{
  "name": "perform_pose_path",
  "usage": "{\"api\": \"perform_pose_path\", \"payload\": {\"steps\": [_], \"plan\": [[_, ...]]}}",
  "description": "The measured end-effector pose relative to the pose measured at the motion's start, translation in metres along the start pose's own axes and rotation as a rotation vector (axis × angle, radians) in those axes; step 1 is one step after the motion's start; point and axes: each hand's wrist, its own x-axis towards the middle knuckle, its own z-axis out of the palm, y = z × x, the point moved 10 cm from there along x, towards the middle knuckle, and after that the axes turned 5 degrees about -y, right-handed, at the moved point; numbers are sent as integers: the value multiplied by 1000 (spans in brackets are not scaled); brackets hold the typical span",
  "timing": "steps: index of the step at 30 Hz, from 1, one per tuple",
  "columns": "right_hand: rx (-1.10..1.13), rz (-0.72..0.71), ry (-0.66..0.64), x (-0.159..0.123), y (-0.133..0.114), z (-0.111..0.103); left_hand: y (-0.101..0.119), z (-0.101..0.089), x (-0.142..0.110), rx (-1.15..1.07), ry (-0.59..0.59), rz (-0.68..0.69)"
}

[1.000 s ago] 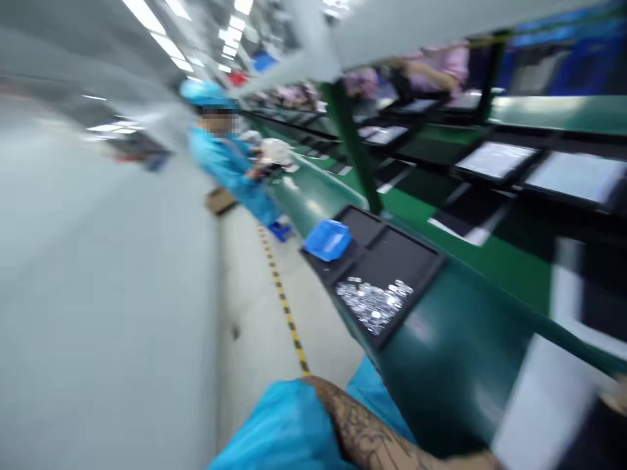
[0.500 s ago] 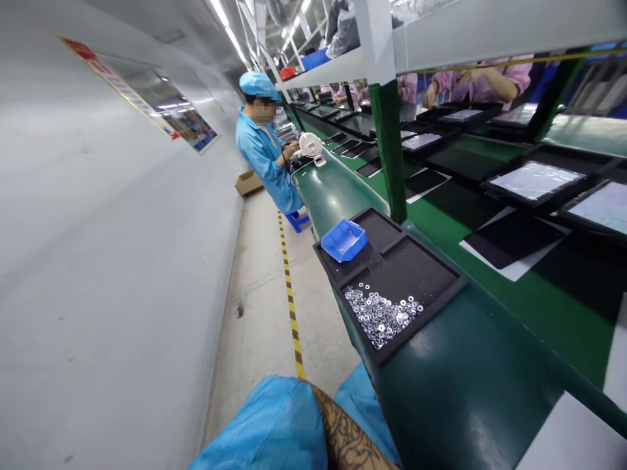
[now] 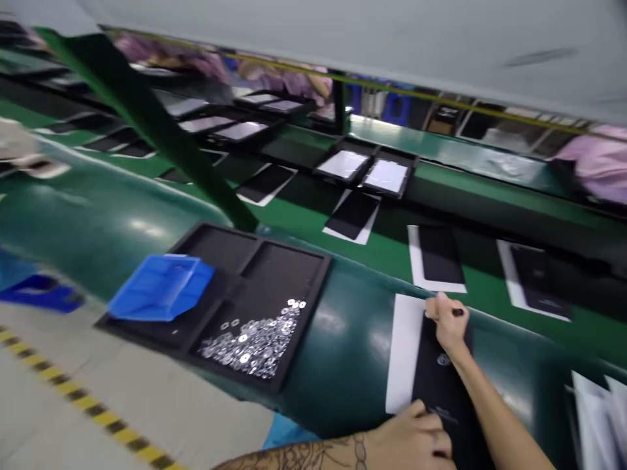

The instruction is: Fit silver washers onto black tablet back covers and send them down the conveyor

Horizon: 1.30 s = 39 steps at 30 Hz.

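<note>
On the green bench lies a flat black panel (image 3: 443,385) with a round pale logo and small print, a white sheet (image 3: 405,352) showing along its left side. My left hand (image 3: 416,437), at the end of a tattooed forearm, rests on the panel's near left part with its fingers curled; what is under the fingertips is hidden. At the panel's far end my right hand (image 3: 448,323) is closed around a small black stick-like thing (image 3: 458,312), only its end showing. To the left is a black divided tray (image 3: 306,281) with many metal washers (image 3: 255,346) heaped in one compartment.
A blue plastic bin (image 3: 159,287) sits on the tray's left part. Beyond the bench edge, a green conveyor belt (image 3: 392,245) carries black panels on white sheets. White sheets (image 3: 600,418) stand at the right. A green post (image 3: 147,124) and an overhead shelf (image 3: 343,39) border the bench.
The view has swung right, from the aisle and a seated co-worker in blue to the bench. Both my hands and the black panel have come into view; the tray now appears further left.
</note>
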Motion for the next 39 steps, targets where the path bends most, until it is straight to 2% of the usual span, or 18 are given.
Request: {"api": "perform_pose_path", "payload": {"steps": [3, 4, 6, 8, 10, 13, 15, 17, 19, 22, 25, 28, 30, 32, 34, 36, 38, 39], "plan": [[79, 45, -108, 15, -5, 13, 9, 0, -2, -134, 53, 118], [82, 70, -113, 23, -5, 7, 6, 2, -1, -167, 58, 98], [28, 105, -23, 44, -7, -25, 2, 4, -1, -213, 66, 64], [-177, 126, 104, 69, -10, -71, 1, 4, -2, -227, 67, 40], [-539, 209, 112, 92, -6, -103, 2, 4, -3, -229, 57, 17], [-1002, 485, 5, 110, 19, -123, 2, 6, -6, -247, 46, -10], [-1101, 637, -43, 111, 32, -125, 2, 8, -7, -259, 41, -35], [-1030, 709, -32, 111, 37, -124, 1, 12, -8, -258, 26, -75], [-816, 698, -3, 113, 38, -124, 1, 18, -9, -251, 3, -120], [-511, 576, 15, 118, 29, -129, -3, 25, -11, -232, -26, -189], [-385, 439, 71, 115, 8, -150, -17, 15, -9, -197, -23, -217], [-293, 329, 203, 95, -20, -184, -47, -18, 8, -140, 11, -218], [-196, 249, 312, 68, -39, -206, -78, -46, 33, -100, 35, -239], [-116, 167, 385, 31, -56, -218, -110, -74, 67, -91, 81, -258], [-121, 132, 398, -15, -66, -216, -140, -102, 103, -92, 140, -280], [-189, 164, 394, -66, -62, -203, -164, -130, 128, -103, 216, -313], [-245, 247, 390, -118, -45, -188, -181, -152, 130, -125, 313, -365], [-256, 291, 398, -143, -34, -182, -186, -159, 120, -138, 361, -395]]}}
